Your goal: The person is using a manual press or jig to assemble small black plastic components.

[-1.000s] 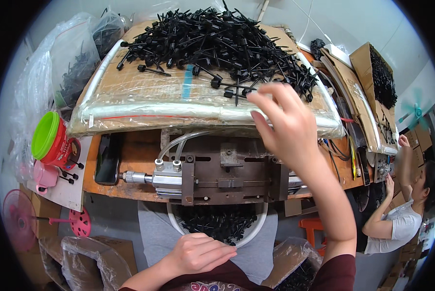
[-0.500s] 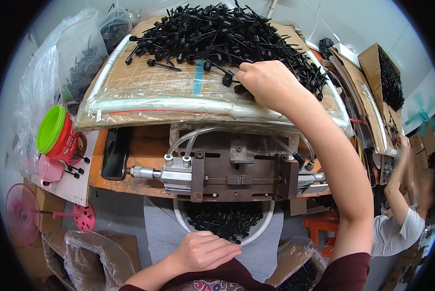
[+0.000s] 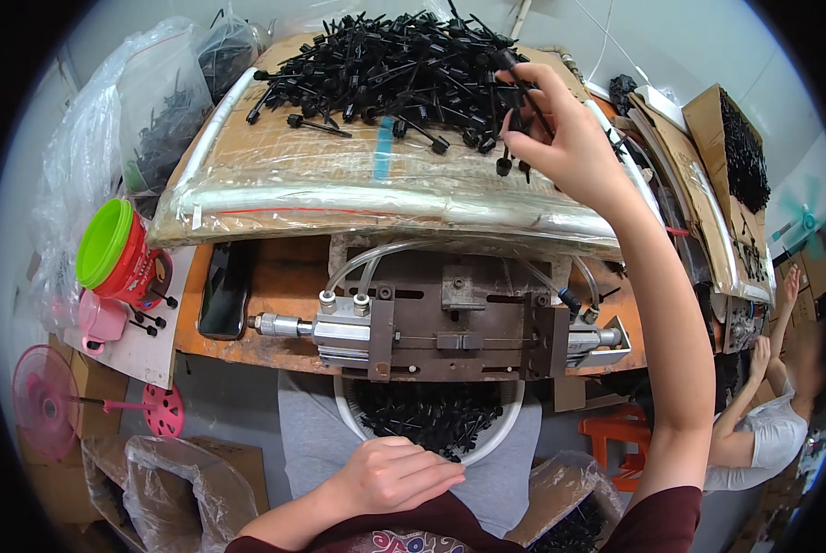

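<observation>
My right hand [image 3: 570, 138] is raised at the right side of a heap of black plastic stems with knobbed caps [image 3: 404, 69]. Its thumb and fingers curl around a black capped stem [image 3: 528, 92], and more dark pieces show beside the thumb; how many it grips is hard to tell. My left hand [image 3: 399, 475] rests at my lap with its fingers stretched out and nothing visible in it. Just beyond it, a white round basin [image 3: 514, 415] holds many small black pieces. Between the basin and the heap sits a metal clamping fixture [image 3: 457, 341] with silver cylinders and clear air tubes.
The heap lies on a plastic-wrapped cardboard board [image 3: 284, 161] with raised white edges. To the left are a dark phone [image 3: 222, 300], a red and green bucket [image 3: 123, 253] and a pink fan [image 3: 46, 401]. An orange stool [image 3: 611, 433] stands right; a co-worker [image 3: 763, 433] sits beyond.
My right hand has risen and moved right from the board's front toward the heap's right side, its fingers now more spread around a stem. My left hand stays in place.
</observation>
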`<act>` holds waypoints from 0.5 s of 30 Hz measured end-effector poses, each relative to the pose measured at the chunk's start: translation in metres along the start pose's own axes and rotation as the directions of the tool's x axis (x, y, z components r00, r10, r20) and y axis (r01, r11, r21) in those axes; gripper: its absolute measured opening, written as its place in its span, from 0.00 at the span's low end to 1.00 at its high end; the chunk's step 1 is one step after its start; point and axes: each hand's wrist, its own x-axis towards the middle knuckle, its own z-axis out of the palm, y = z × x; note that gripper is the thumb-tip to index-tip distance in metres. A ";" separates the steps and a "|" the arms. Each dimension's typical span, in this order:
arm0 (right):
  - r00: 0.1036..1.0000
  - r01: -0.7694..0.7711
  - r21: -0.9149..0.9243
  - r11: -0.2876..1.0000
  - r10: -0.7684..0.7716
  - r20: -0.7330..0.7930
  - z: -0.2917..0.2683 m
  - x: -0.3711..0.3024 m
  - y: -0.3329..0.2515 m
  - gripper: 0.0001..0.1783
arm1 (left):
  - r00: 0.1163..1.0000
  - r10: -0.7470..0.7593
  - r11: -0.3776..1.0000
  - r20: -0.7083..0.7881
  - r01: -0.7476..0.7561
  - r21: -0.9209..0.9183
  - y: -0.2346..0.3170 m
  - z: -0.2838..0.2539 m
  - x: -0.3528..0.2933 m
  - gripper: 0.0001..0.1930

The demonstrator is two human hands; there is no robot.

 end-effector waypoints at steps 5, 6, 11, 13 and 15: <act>0.980 -0.179 0.358 0.916 0.199 -0.020 -0.008 0.003 0.009 0.23 | 1.000 0.006 1.000 0.006 -0.006 0.000 0.002 -0.001 0.001 0.05; 0.972 -0.207 0.399 0.893 0.232 -0.017 -0.010 0.004 0.012 0.23 | 1.000 0.011 1.000 0.006 -0.011 0.002 0.001 -0.002 0.000 0.05; 0.934 -0.211 0.608 0.766 0.342 -0.106 -0.012 0.003 0.013 0.21 | 1.000 0.015 0.998 0.009 -0.015 0.055 0.000 -0.010 0.005 0.06; 0.929 -0.227 0.674 0.703 0.365 -0.068 -0.015 0.003 0.013 0.20 | 0.999 0.037 0.997 -0.010 -0.036 0.075 -0.001 -0.016 0.015 0.07; 0.911 -0.225 0.758 0.612 0.409 -0.059 -0.018 0.002 0.015 0.20 | 0.997 0.034 0.996 -0.074 -0.028 0.085 0.000 -0.022 0.031 0.07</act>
